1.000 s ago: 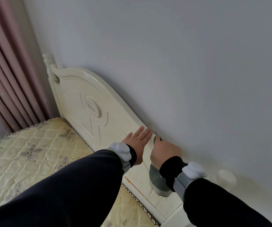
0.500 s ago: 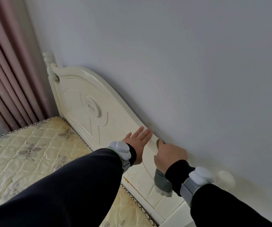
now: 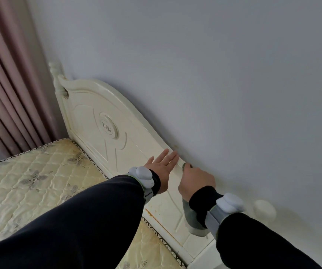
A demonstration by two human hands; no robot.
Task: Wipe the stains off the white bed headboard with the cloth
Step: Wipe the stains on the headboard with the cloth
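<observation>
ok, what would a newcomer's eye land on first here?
The left hand lies flat, fingers straight, on the top edge of the white headboard. Beside it, the right hand grips a grey cloth that hangs below the wrist. After that, the rusty-orange streak low on the panel, just above the mattress.

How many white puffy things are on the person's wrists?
2. One wrist device behind the left hand, flat on the headboard; one behind the right hand, gripping the cloth.
</observation>
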